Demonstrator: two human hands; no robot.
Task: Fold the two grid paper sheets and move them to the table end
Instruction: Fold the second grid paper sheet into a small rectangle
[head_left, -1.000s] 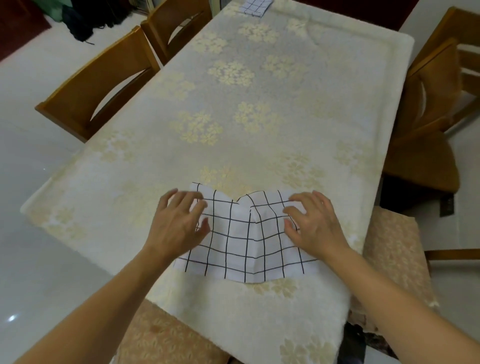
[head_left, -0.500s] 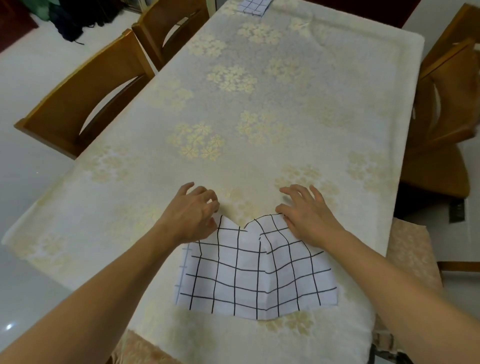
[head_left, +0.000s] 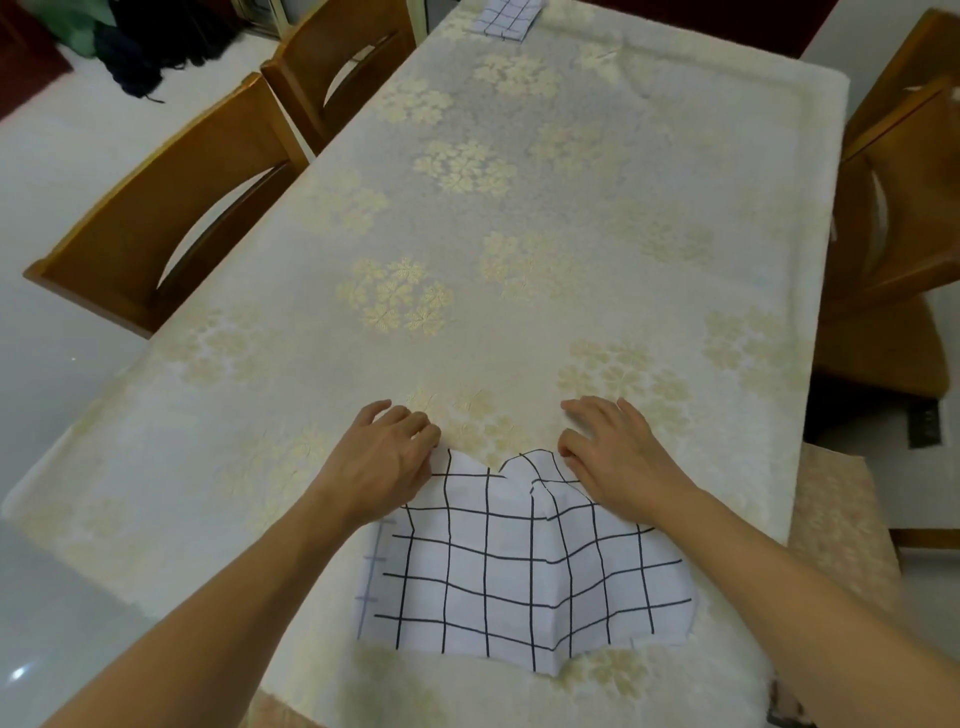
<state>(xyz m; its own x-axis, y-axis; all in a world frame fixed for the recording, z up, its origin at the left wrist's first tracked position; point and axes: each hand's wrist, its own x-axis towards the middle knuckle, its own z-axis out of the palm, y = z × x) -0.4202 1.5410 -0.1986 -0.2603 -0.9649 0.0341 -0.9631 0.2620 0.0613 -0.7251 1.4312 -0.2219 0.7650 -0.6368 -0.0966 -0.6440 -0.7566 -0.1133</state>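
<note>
A white grid sheet (head_left: 519, 566) with black lines lies at the near end of the table, a raised crease running down its middle. My left hand (head_left: 387, 460) covers its far left corner, fingers curled and thumb against the sheet's edge, pinching it. On the far right corner my right hand (head_left: 615, 460) lies with fingers nearly straight, reaching onto the cloth, its thumb on the sheet's far edge. A second grid sheet (head_left: 511, 18), folded small, lies at the table's far end.
The table (head_left: 519, 218) wears a cream cloth with gold flowers. Two wooden chairs (head_left: 171, 208) stand along the left side and another chair (head_left: 898, 249) on the right. A cushioned seat (head_left: 836, 530) is at the near right. Dark clothes lie on the floor, far left.
Both hands slid from the middle of the sheet to its far corners. The view tipped, so the sheet now sits lower in the picture.
</note>
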